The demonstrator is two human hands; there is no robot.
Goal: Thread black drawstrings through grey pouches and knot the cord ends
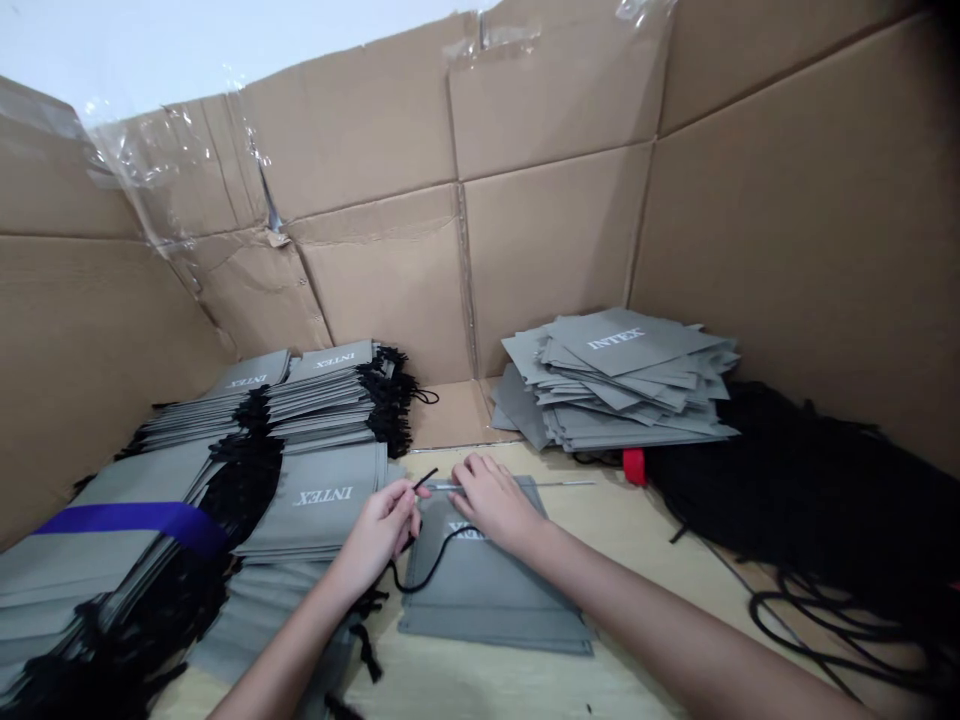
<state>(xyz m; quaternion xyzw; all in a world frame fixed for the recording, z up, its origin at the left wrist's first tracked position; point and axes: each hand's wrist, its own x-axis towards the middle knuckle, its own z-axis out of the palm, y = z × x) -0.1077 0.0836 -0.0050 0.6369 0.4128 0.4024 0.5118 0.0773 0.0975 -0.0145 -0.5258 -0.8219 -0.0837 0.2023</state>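
My left hand [382, 525] pinches a black cord [433, 575] near its end, and a short tip sticks up past the fingers. The rest of that cord loops down across a grey INTEX pouch [495, 606] lying flat on the table. Over the pouch's top edge, my right hand [496, 500] has its fingers bent and closed on the hem. A thin metal rod [570, 484] runs along this hem and sticks out to the right; its left end shows close to the cord tip. My right hand partly covers the white lettering.
Stacked grey pouches with black cords [319, 410] stand at the left, one pile under a purple band [135, 518]. A loose pile of pouches [622, 385] lies at the back right, beside a heap of black cords [787, 490] with a red tie [634, 466]. Cardboard walls [555, 230] surround the table.
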